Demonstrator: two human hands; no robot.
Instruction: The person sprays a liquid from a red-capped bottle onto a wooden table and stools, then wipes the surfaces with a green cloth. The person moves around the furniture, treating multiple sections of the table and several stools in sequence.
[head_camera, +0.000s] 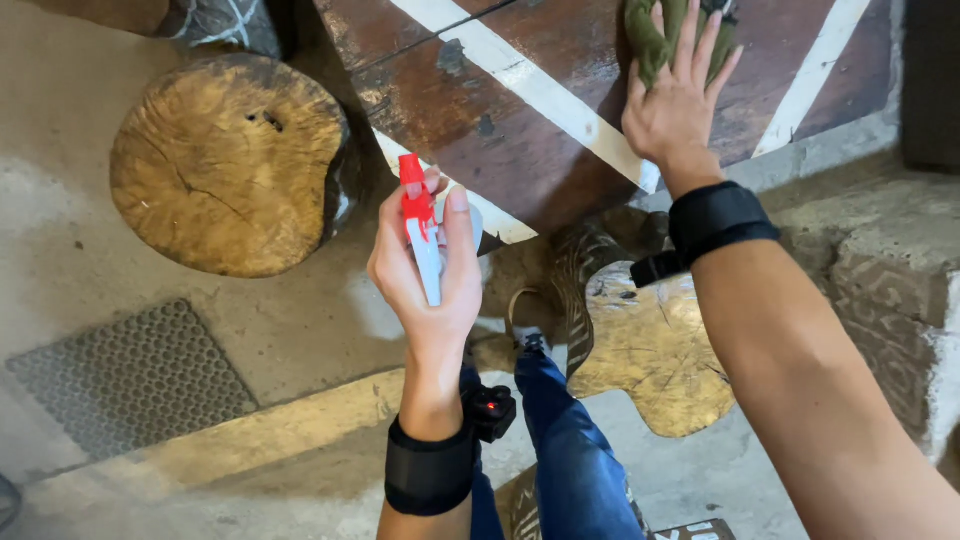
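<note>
My left hand (425, 270) grips a white spray bottle with a red trigger head (418, 215), held upright just below the near corner of a dark wooden table (500, 110) that has white painted stripes. My right hand (675, 105) lies flat on an olive green cloth (650, 40), pressing it onto the tabletop near its right side. Both wrists wear black bands, and the left band carries a small black device.
A round log stool (230, 165) stands left of the table on the concrete floor. A second carved wooden stool (640, 340) sits under my right forearm. A metal grate (130, 380) lies at lower left. My blue-jeaned leg and shoe (560, 430) show below.
</note>
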